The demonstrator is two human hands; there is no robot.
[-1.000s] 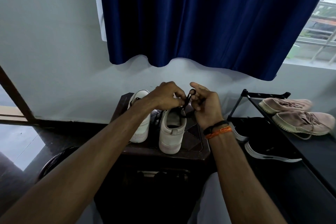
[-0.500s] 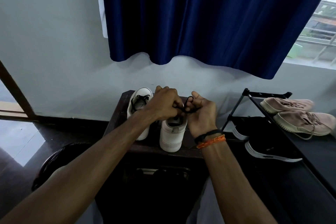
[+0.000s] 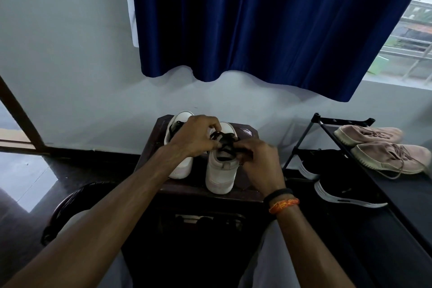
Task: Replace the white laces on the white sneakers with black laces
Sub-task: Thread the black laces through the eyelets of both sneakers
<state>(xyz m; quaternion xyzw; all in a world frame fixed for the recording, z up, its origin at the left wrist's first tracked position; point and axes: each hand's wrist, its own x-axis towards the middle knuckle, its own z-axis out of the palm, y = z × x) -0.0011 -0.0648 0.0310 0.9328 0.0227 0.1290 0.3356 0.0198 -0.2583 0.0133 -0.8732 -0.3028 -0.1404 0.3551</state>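
Head view shows your left hand (image 3: pixel 198 137) and right hand (image 3: pixel 259 163) both curled on the black lace (image 3: pixel 225 141), pinching it over the tongue of the right sneaker (image 3: pixel 221 170). That sneaker stands heel toward you on the dark stand (image 3: pixel 247 131). Just left of it sits the other sneaker (image 3: pixel 181 168), black-laced. Right of the stand, a rack (image 3: pixel 397 194) holds pink shoes (image 3: pixel 383 149) and black shoes (image 3: pixel 339 184).

Dark stand (image 3: pixel 243 190) — two white sneakers (image 3: pixel 219 170)
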